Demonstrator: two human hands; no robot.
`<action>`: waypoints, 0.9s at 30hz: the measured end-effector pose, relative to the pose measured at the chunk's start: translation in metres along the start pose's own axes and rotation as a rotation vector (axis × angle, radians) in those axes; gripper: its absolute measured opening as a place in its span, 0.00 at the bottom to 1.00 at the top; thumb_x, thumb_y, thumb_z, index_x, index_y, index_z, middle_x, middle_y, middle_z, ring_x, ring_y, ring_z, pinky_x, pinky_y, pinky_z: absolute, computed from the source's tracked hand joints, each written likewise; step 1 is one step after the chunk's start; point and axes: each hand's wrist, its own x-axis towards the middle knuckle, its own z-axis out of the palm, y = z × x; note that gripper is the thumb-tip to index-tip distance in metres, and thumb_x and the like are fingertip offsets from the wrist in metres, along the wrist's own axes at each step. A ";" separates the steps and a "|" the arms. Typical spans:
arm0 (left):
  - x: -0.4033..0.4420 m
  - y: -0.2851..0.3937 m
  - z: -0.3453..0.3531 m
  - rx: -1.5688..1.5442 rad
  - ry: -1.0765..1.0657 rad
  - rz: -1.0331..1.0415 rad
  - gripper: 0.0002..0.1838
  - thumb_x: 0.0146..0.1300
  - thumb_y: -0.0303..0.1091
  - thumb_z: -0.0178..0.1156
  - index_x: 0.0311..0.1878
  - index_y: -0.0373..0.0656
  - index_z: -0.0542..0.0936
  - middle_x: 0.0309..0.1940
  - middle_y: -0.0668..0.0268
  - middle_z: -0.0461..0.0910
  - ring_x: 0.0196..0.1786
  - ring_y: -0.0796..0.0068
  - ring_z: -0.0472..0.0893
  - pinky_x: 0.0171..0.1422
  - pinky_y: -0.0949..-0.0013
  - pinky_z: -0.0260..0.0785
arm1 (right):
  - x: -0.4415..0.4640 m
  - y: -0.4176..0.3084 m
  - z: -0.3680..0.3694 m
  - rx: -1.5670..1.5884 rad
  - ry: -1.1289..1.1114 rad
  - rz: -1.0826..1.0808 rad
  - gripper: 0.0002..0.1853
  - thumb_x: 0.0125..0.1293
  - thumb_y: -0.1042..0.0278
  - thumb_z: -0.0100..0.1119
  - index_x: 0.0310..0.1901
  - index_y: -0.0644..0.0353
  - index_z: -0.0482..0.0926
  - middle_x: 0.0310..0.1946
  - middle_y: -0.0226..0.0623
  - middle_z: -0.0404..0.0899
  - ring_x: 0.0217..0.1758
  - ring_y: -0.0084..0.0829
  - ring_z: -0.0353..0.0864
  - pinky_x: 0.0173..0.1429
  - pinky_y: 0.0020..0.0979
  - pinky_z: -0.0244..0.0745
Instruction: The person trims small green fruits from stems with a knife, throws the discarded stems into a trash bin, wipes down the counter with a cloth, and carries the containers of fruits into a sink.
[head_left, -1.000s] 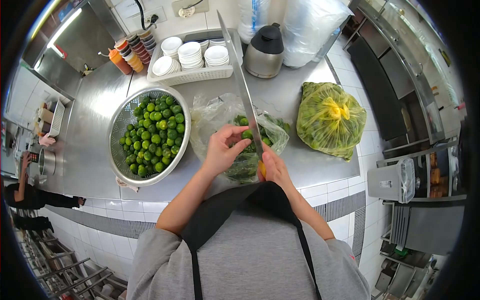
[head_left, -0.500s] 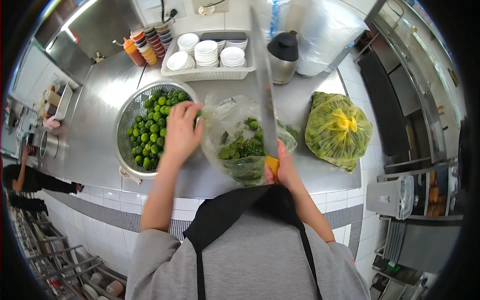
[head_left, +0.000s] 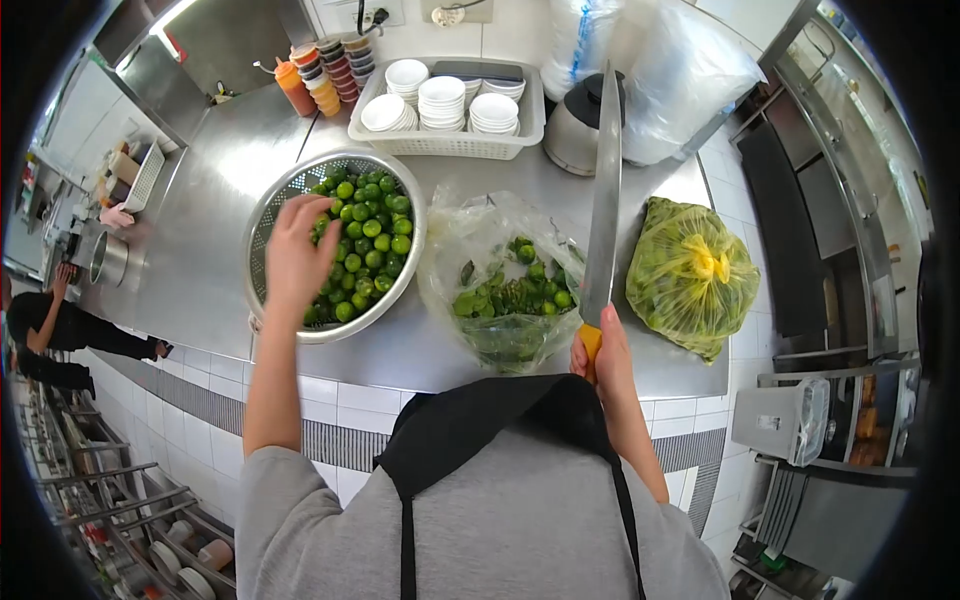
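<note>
My left hand (head_left: 297,250) is over the left part of a metal colander (head_left: 412,190) of green limes (head_left: 372,228). Its fingers are curled at the fruit, and whether a lime is in them is hidden. My right hand (head_left: 608,355) grips the yellow handle of a long knife (head_left: 603,200), blade pointing up and away. Between the hands lies an open clear plastic bag (head_left: 452,235) with leaves and several limes inside. A tied bag of greens (head_left: 690,275) with a yellow knot sits right of the knife.
Behind stand a white basket (head_left: 440,145) of small white dishes, sauce containers (head_left: 325,80), a steel jug (head_left: 572,135) and plastic-wrapped stacks (head_left: 680,85). A person (head_left: 60,320) in black is at the far left. The steel counter's front edge (head_left: 370,385) runs before me.
My left hand has moved left from the clear bag to the colander. The knife in my right hand has shifted right, away from the bag's middle. The view has shifted too.
</note>
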 end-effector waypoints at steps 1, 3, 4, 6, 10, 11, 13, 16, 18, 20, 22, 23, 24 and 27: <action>0.000 0.021 0.016 -0.210 -0.007 -0.028 0.09 0.51 0.25 0.59 0.38 0.42 0.78 0.35 0.59 0.77 0.37 0.63 0.78 0.40 0.67 0.71 | 0.002 0.001 0.001 0.014 0.013 0.018 0.25 0.69 0.48 0.35 0.62 0.51 0.56 0.10 0.30 0.60 0.09 0.22 0.59 0.13 0.23 0.58; -0.007 0.068 0.053 -0.451 -0.213 -0.041 0.06 0.53 0.24 0.58 0.36 0.40 0.79 0.32 0.62 0.78 0.32 0.70 0.78 0.38 0.71 0.70 | 0.004 0.000 0.005 0.009 0.006 0.019 0.25 0.69 0.49 0.35 0.61 0.52 0.57 0.10 0.30 0.60 0.09 0.22 0.59 0.13 0.23 0.58; -0.012 0.079 0.083 -0.472 -0.337 0.075 0.06 0.54 0.26 0.57 0.36 0.40 0.79 0.32 0.60 0.78 0.32 0.66 0.78 0.38 0.69 0.71 | 0.003 -0.003 0.008 -0.013 -0.012 0.005 0.24 0.69 0.49 0.36 0.61 0.53 0.57 0.10 0.30 0.61 0.09 0.21 0.59 0.13 0.23 0.59; -0.021 0.102 0.140 -0.518 -0.429 0.271 0.09 0.53 0.26 0.55 0.39 0.40 0.78 0.36 0.58 0.77 0.36 0.59 0.77 0.42 0.64 0.70 | -0.001 -0.006 0.011 -0.036 -0.024 -0.013 0.24 0.68 0.50 0.36 0.61 0.53 0.58 0.10 0.29 0.61 0.09 0.21 0.59 0.13 0.22 0.59; -0.029 0.117 0.190 -0.361 -0.584 0.487 0.13 0.53 0.26 0.54 0.43 0.42 0.77 0.41 0.59 0.75 0.43 0.58 0.75 0.47 0.61 0.68 | -0.008 -0.005 0.009 -0.064 0.015 -0.059 0.23 0.68 0.51 0.38 0.60 0.54 0.59 0.10 0.29 0.61 0.09 0.20 0.60 0.14 0.21 0.58; -0.027 0.113 0.196 -0.241 -0.724 0.516 0.15 0.52 0.27 0.54 0.45 0.43 0.76 0.44 0.59 0.74 0.46 0.58 0.74 0.50 0.62 0.67 | -0.010 -0.003 0.007 -0.079 0.027 -0.076 0.23 0.68 0.52 0.38 0.60 0.54 0.59 0.10 0.29 0.61 0.09 0.20 0.60 0.14 0.21 0.58; -0.024 0.114 0.185 -0.310 -0.744 0.408 0.15 0.53 0.27 0.55 0.46 0.44 0.76 0.43 0.60 0.74 0.45 0.62 0.75 0.48 0.65 0.68 | -0.015 -0.003 0.004 -0.084 0.041 -0.071 0.22 0.68 0.53 0.39 0.60 0.54 0.59 0.10 0.28 0.61 0.10 0.19 0.60 0.14 0.20 0.58; -0.021 0.114 0.162 -0.627 -0.837 0.089 0.14 0.56 0.26 0.55 0.48 0.43 0.75 0.42 0.63 0.75 0.43 0.70 0.77 0.47 0.71 0.70 | -0.015 -0.001 0.003 -0.087 0.038 -0.060 0.22 0.68 0.53 0.40 0.60 0.54 0.60 0.11 0.27 0.61 0.10 0.17 0.60 0.15 0.20 0.58; -0.027 0.112 0.151 -0.988 -0.882 -0.192 0.14 0.57 0.26 0.55 0.48 0.41 0.74 0.41 0.64 0.75 0.40 0.74 0.77 0.45 0.73 0.70 | -0.014 0.001 0.004 -0.082 0.023 -0.032 0.22 0.68 0.53 0.40 0.60 0.54 0.60 0.11 0.26 0.61 0.11 0.17 0.59 0.15 0.20 0.58; -0.035 0.110 0.144 -1.429 -0.858 -0.481 0.14 0.58 0.26 0.56 0.49 0.39 0.74 0.40 0.65 0.75 0.37 0.76 0.76 0.43 0.75 0.70 | -0.012 -0.002 0.007 -0.074 0.001 0.000 0.22 0.68 0.53 0.41 0.59 0.54 0.60 0.11 0.26 0.60 0.11 0.16 0.59 0.16 0.19 0.58; -0.046 0.109 0.142 -1.483 -0.744 -0.519 0.14 0.59 0.24 0.54 0.50 0.37 0.72 0.40 0.66 0.75 0.37 0.78 0.76 0.42 0.77 0.70 | -0.010 -0.005 0.012 -0.077 -0.015 0.012 0.22 0.68 0.54 0.42 0.59 0.54 0.60 0.11 0.25 0.60 0.11 0.16 0.59 0.16 0.19 0.57; -0.049 0.109 0.142 -1.509 -0.682 -0.539 0.15 0.59 0.23 0.53 0.50 0.36 0.72 0.40 0.66 0.75 0.37 0.79 0.76 0.42 0.77 0.70 | -0.009 -0.005 0.014 -0.082 -0.025 0.018 0.22 0.68 0.54 0.42 0.59 0.54 0.60 0.11 0.25 0.60 0.12 0.16 0.59 0.16 0.19 0.57; -0.049 0.110 0.140 -1.534 -0.684 -0.616 0.13 0.60 0.24 0.53 0.49 0.37 0.72 0.39 0.67 0.75 0.36 0.80 0.75 0.40 0.78 0.70 | -0.009 -0.003 0.016 -0.093 -0.030 0.003 0.22 0.68 0.54 0.41 0.60 0.53 0.61 0.11 0.25 0.60 0.12 0.16 0.59 0.16 0.19 0.56; -0.048 0.108 0.137 -1.494 -0.670 -0.778 0.09 0.62 0.29 0.50 0.45 0.39 0.73 0.36 0.68 0.75 0.33 0.82 0.74 0.36 0.79 0.67 | -0.008 -0.002 0.020 -0.121 -0.051 -0.036 0.21 0.68 0.54 0.40 0.60 0.51 0.62 0.12 0.24 0.61 0.13 0.15 0.59 0.16 0.17 0.52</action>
